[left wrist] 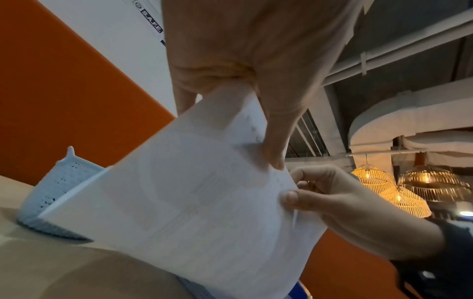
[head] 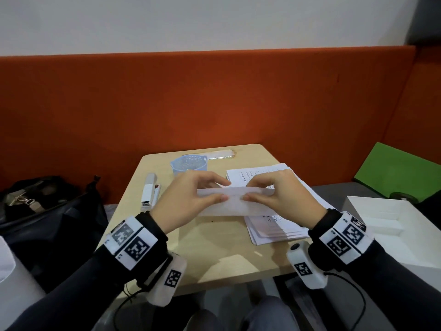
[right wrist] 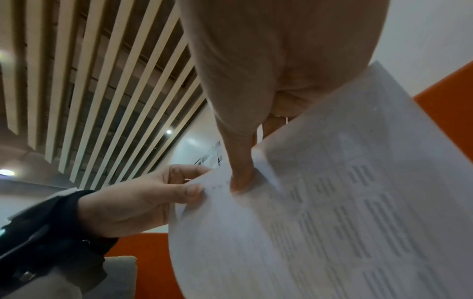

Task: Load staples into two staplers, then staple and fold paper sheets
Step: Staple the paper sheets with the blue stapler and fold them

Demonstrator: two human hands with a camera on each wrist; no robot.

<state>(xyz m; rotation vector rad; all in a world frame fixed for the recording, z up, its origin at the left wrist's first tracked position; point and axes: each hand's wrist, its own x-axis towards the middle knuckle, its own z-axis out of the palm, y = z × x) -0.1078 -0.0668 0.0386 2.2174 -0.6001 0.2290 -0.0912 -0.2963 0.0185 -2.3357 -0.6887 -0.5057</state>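
Observation:
A folded white paper sheet [head: 232, 204] is held above the table [head: 214, 254] between both hands. My left hand [head: 191, 199] pinches its left part, thumb in front and fingers behind the top edge. My right hand [head: 276, 194] pinches the right part the same way, the two thumbs nearly meeting at the middle. Seen from the left wrist, the sheet [left wrist: 204, 202] hangs under my thumb. In the right wrist view faint printed lines show through the sheet [right wrist: 332, 202]. A white stapler [head: 149, 191] lies on the table's left side. A second stapler is not visible.
A stack of printed sheets [head: 274, 225] lies under and right of my hands. A pale blue perforated basket [head: 189, 164] and a clear plastic piece [head: 222, 155] sit at the far edge. A white tray [head: 391, 225] stands right, a black bag [head: 45, 211] left.

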